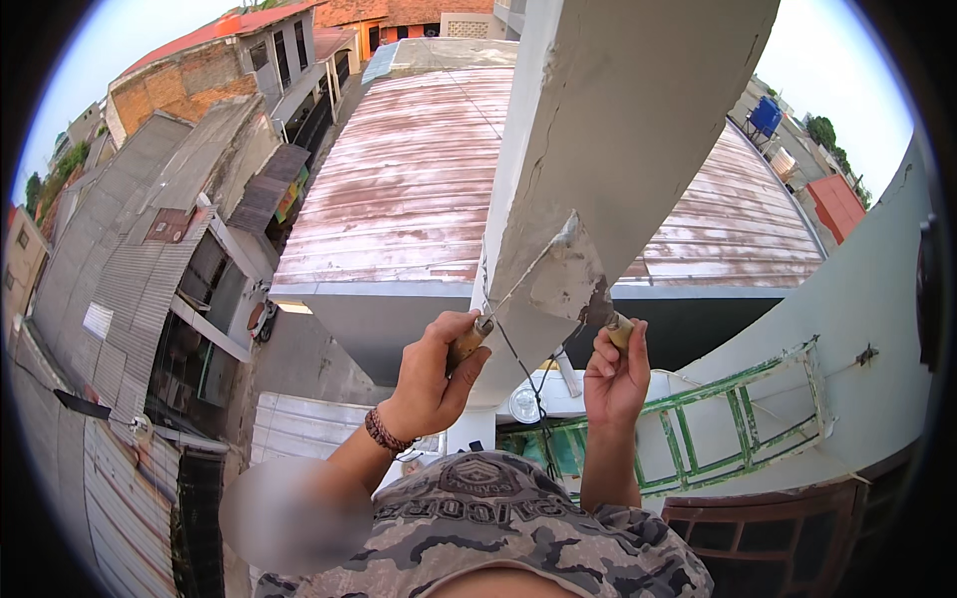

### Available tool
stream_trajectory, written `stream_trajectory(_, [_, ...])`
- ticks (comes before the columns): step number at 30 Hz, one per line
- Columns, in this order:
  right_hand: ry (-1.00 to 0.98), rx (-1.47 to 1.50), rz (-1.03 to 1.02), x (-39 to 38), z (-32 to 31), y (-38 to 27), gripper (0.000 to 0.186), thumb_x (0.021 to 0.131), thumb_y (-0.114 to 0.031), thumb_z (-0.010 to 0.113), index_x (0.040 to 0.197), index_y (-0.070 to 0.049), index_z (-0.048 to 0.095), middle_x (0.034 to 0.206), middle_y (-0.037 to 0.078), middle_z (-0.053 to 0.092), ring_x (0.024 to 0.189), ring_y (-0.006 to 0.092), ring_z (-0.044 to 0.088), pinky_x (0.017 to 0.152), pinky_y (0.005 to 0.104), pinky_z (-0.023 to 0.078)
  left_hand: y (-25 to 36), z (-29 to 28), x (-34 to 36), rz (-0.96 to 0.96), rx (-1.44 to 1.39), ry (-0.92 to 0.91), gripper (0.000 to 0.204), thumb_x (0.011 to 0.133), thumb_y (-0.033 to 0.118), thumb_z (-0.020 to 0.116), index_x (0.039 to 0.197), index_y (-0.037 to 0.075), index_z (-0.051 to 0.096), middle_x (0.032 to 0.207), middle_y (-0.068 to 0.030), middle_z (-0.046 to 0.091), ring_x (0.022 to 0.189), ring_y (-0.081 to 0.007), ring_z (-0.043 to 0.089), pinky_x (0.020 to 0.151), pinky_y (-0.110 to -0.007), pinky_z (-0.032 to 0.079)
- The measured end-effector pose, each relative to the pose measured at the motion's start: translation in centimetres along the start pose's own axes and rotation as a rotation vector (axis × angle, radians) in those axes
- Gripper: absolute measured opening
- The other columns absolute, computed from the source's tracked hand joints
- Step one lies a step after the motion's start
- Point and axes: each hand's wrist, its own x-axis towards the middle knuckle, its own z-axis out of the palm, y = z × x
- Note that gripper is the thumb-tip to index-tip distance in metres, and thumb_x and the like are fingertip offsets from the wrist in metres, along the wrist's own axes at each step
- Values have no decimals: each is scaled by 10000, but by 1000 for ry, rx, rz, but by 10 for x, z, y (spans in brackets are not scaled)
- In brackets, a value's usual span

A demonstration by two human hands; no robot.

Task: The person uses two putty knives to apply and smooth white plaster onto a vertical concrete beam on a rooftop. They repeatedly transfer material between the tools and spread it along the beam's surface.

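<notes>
Two trowels worked against a concrete column high above rusted roofs.

The left hand (431, 374) grips a wooden-handled trowel (518, 284), its blade laid flat against the grey column (608, 130) at twelve o'clock to press mortar; the right hand (615, 369) pinches a second, mortar-caked trowel (563, 279) just beside it, held close as a supply.

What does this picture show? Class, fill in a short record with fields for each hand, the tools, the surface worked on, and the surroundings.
Left hand: grips a wooden-handled trowel, blade edge against the column
Right hand: holds a second trowel, its flat blade smeared with grey plaster
Surface: grey plastered column, tilted in view
Wrist: braided bracelet on the left
Below: rusty corrugated roof, green ladder
Setting: high above rooftops, outdoors
</notes>
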Motion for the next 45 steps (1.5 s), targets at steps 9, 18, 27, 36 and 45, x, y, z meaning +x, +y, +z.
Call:
stream_trajectory(9, [-84,180,163,1,-7,-5,240,992,-254,485,1033,-49,602,927,157,638,657,107,507,478,171,425,-16,-33,8,86,343,34,335,829,-10,618,1150,5,519,946,-142,626,717,-242,620,628,-337,492])
stream_trajectory(18, [-361,97,183,23,-40,0,231,878,-153,631,990,-81,442,958,210,617,721,217,548,557,257,465,18,-38,-5,-623,-690,-178,275,922,85,581,1158,16,459,801,-4,530,578,-28,439,483,-180,363])
stream_trajectory(27, [-543,-212,-154,47,-40,-35,296,695,1,615,890,-80,408,995,253,582,835,277,536,652,320,473,39,-50,-1,-823,-891,-235,257,902,92,592,1121,-2,499,747,-46,571,449,-52,454,393,-193,345])
stream_trajectory(36, [-577,-538,-322,48,-58,-63,302,611,49,555,897,-42,524,1039,190,576,907,277,516,652,317,496,57,-54,6,-997,-940,-250,297,897,119,599,1117,-46,488,726,-80,581,405,-91,479,355,-215,343])
stream_trajectory(45, [-503,-702,-385,36,-61,-85,343,547,75,603,864,-44,551,1014,189,619,947,268,564,794,358,490,53,-40,3,-985,-787,-208,316,869,94,595,1135,-45,498,729,-76,571,413,-61,461,346,-189,326])
